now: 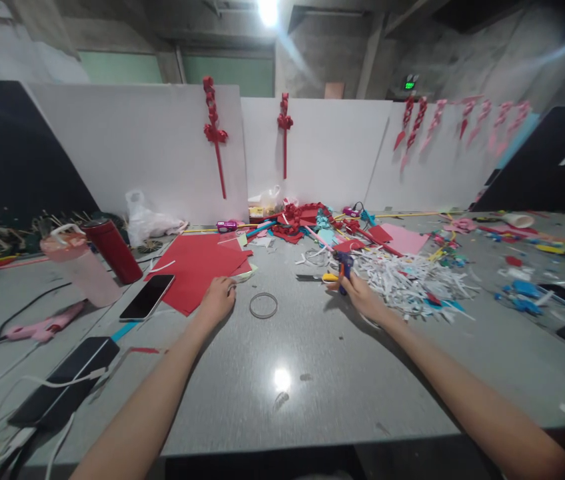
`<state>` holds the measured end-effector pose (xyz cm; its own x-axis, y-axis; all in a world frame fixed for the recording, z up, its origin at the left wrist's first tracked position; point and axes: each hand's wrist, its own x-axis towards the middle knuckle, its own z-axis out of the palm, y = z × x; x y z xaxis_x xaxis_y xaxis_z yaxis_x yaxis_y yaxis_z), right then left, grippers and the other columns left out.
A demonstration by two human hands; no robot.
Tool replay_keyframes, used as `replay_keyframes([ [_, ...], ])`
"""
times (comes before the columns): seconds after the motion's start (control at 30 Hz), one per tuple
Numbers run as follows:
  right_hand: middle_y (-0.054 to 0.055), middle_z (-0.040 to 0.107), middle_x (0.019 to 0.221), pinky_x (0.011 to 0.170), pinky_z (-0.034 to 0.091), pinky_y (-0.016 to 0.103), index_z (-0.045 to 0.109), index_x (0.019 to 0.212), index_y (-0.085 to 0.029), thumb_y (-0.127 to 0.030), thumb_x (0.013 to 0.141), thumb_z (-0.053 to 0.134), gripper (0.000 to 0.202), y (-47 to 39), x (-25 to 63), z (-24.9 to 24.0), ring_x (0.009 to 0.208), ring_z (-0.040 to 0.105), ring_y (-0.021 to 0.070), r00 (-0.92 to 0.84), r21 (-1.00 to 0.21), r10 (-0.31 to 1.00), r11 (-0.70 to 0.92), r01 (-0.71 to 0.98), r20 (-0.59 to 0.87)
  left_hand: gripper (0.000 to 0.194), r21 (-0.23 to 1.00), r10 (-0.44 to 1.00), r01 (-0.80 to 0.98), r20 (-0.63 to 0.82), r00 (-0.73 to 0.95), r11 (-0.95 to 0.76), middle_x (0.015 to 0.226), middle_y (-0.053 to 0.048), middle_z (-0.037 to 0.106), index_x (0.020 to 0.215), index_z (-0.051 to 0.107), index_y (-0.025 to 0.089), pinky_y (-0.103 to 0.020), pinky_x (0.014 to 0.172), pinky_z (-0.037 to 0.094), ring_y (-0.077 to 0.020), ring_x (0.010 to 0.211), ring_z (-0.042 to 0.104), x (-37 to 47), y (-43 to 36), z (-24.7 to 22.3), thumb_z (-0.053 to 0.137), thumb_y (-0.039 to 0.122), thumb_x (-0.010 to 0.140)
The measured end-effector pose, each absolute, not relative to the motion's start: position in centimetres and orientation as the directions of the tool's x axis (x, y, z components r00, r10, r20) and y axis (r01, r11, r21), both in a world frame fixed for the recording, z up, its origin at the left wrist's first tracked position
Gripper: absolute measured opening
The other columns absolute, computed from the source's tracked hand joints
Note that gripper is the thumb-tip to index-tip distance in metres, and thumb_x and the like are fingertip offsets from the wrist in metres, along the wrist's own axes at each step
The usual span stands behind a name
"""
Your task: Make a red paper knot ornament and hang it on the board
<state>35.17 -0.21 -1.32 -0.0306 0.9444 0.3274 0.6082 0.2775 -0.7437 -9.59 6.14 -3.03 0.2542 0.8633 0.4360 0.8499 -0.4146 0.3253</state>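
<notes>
My right hand point(362, 297) is wrapped round the handle of a dark blue glue gun point(345, 264), held just above the table beside a pile of white paper strips point(395, 283). Close to it lies a cutter knife point(312, 277) with a yellow part. My left hand point(218, 299) rests at the edge of some red paper sheets point(190, 260), its fingers curled. A small dark bit shows at its fingertips, too small to name. Between both hands, a thin grey ring point(263, 305) lies flat on the table point(262, 353).
At left stand a pink bottle point(80, 267) and a red tumbler point(115, 253), near a phone point(147, 297), a pink glue gun point(46, 325) and a power strip point(65, 383) with cables. Red paper decorations point(285, 130) hang on white boards behind craft scraps point(307, 219).
</notes>
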Motion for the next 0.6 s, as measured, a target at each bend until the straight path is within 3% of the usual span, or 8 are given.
replay_keyframes([
  [0.13, 0.014, 0.080, 0.113, 0.107, 0.052, 0.051, 0.061, 0.112, -0.023, -0.058, 0.106, 0.038, 0.043, 0.3, 34.3, -2.7, 0.112, 0.074, 0.0330, -0.069, -0.750, 0.948, 0.290, 0.595, 0.311, 0.035, 0.299, 0.859, 0.900, 0.493, 0.138, -0.316, 0.127, -0.017, 0.070, 0.122, 0.070, 0.015, -0.047, 0.112, 0.047, -0.0333, 0.130, 0.056, -11.5, 6.7, -2.4, 0.050, 0.016, 0.094],
  [0.3, 0.013, 0.078, 0.111, 0.105, 0.053, 0.048, 0.062, 0.103, -0.023, -0.054, 0.103, 0.042, 0.036, 2.7, 35.3, -2.8, 0.112, 0.071, 0.0322, 0.093, -0.760, 0.942, 0.198, 0.619, 0.321, 0.045, 0.295, 0.914, 0.932, 0.398, 0.081, -0.211, 0.136, -0.019, 0.069, 0.132, 0.068, 0.012, -0.044, 0.114, 0.046, -0.0340, 0.131, 0.060, -15.0, 8.4, -2.6, 0.066, 0.033, 0.092],
  [0.4, 0.013, 0.078, 0.109, 0.106, 0.052, 0.049, 0.060, 0.101, -0.023, -0.051, 0.102, 0.045, 0.032, 4.9, 35.6, -2.3, 0.113, 0.071, 0.0323, 0.157, -0.791, 0.943, 0.146, 0.594, 0.293, 0.047, 0.310, 0.948, 0.939, 0.313, 0.049, -0.151, 0.130, -0.020, 0.073, 0.131, 0.069, 0.010, -0.041, 0.107, 0.050, -0.0332, 0.124, 0.065, -15.6, 8.8, -2.7, 0.064, 0.041, 0.095],
  [0.6, 0.014, 0.080, 0.111, 0.106, 0.053, 0.049, 0.056, 0.103, -0.024, -0.051, 0.104, 0.038, 0.033, 6.9, 35.1, -2.6, 0.113, 0.074, 0.0317, 0.212, -0.821, 0.923, 0.159, 0.548, 0.321, 0.044, 0.287, 0.947, 0.947, 0.316, 0.048, -0.143, 0.125, -0.018, 0.074, 0.123, 0.071, 0.014, -0.038, 0.102, 0.051, -0.0321, 0.120, 0.067, -15.9, 8.6, -2.6, 0.058, 0.048, 0.098],
])
